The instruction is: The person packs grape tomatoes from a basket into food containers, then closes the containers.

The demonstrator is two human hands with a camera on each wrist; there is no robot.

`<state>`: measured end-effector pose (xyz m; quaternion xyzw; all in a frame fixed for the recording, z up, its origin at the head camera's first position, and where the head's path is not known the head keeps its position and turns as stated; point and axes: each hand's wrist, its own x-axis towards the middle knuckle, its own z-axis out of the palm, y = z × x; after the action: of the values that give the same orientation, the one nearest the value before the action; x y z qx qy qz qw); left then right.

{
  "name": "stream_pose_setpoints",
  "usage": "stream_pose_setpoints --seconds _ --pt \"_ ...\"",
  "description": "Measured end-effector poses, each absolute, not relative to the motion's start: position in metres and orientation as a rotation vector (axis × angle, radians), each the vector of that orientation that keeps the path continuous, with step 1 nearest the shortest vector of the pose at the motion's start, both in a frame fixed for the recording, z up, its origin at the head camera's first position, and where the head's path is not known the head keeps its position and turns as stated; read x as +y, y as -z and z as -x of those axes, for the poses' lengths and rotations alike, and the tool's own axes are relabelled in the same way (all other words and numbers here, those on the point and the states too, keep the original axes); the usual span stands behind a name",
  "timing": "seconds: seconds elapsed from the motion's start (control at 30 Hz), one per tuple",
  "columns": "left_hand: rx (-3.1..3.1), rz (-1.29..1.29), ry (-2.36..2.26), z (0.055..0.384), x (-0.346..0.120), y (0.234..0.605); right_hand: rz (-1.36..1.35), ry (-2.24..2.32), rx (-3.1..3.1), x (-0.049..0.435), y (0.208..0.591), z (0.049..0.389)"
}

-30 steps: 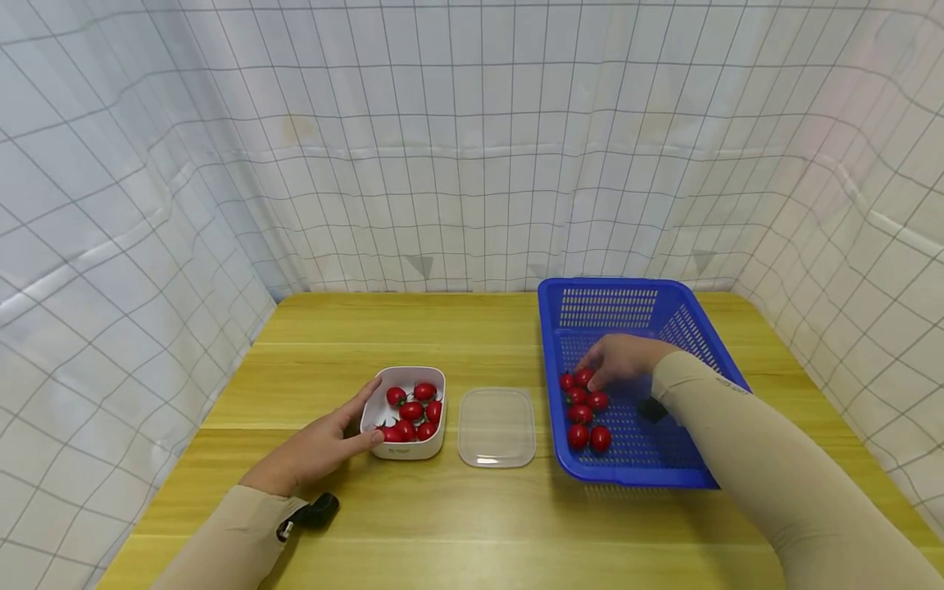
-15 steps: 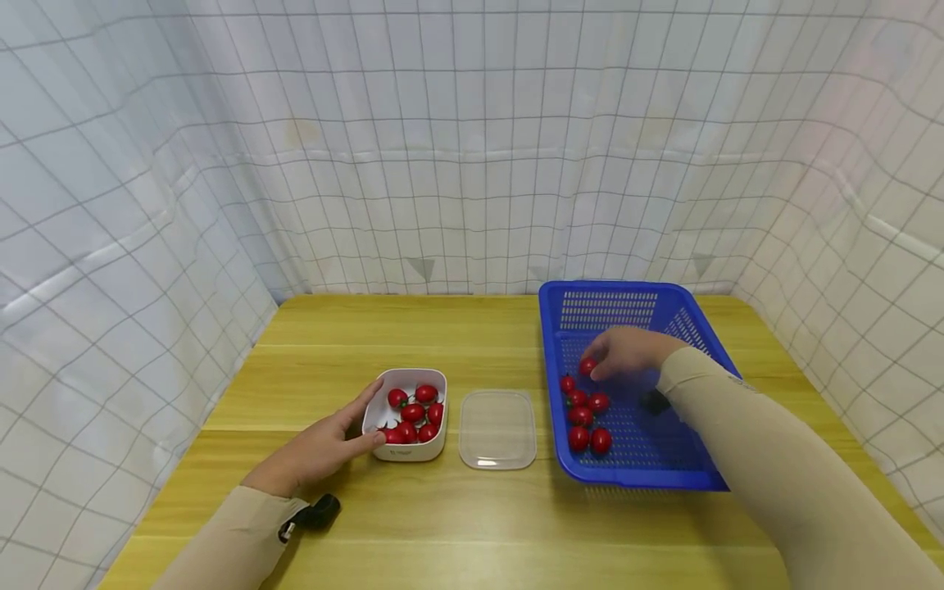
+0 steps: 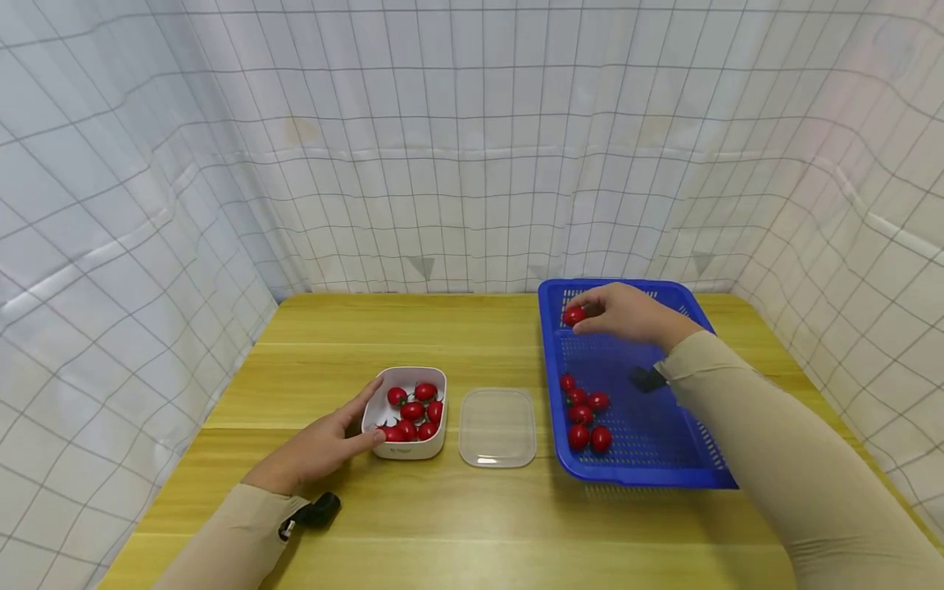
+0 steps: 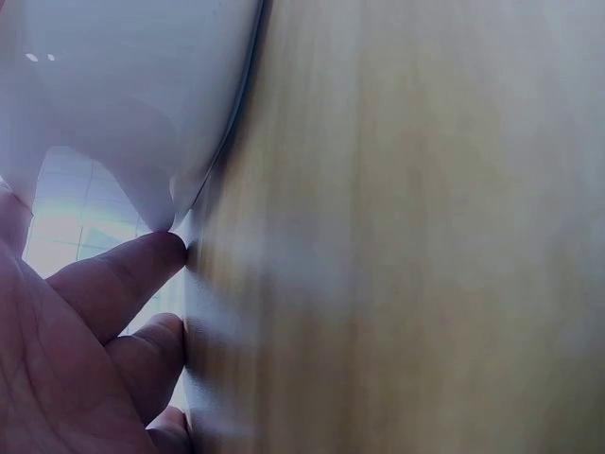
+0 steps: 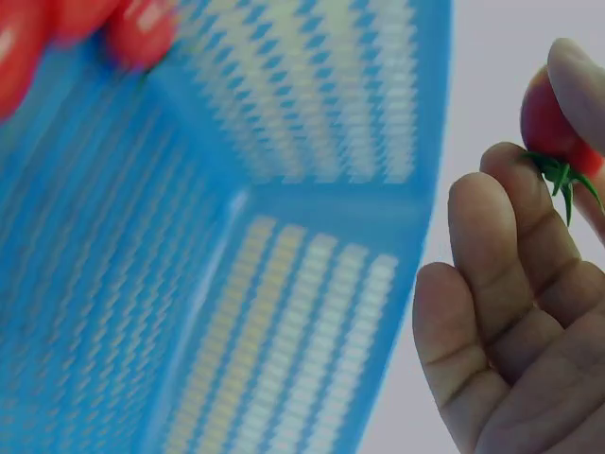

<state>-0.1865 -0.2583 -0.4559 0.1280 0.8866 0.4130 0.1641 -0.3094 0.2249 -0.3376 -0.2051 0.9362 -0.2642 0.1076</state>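
Note:
My right hand [image 3: 627,314] pinches a red cherry tomato [image 3: 574,315] above the far end of the blue basket [image 3: 649,474]. In the right wrist view the same tomato [image 5: 553,123] shows its green stem between thumb and finger, while the other fingers bend loosely. Several more cherry tomatoes [image 3: 580,415] lie along the basket's left side. At the left, my left hand [image 3: 317,451] rests with spread fingers against the side of a white container [image 3: 413,450], thumb at its front rim. Several cherry tomatoes [image 3: 411,410] sit inside it. Up close, fingertips [image 4: 165,248] touch the container's lower side.
A clear square lid [image 3: 497,428] lies flat on the wooden table [image 3: 472,524], between the white container and the basket. White grid-patterned curtains [image 3: 487,164] stand behind and on both sides.
My right hand has lifted one tomato from the group in the basket and carried it up and toward the basket's far end. My left hand and the container have stayed put.

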Motion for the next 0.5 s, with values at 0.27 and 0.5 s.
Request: stream_pose_setpoints --seconds 0.27,0.5 --pt "2.517 -0.363 -1.191 0.186 -0.260 0.456 0.777 0.806 2.673 0.164 0.317 0.296" --pt "2.530 -0.349 -1.167 0.186 -0.258 0.453 0.920 0.698 2.603 0.115 0.311 0.287"
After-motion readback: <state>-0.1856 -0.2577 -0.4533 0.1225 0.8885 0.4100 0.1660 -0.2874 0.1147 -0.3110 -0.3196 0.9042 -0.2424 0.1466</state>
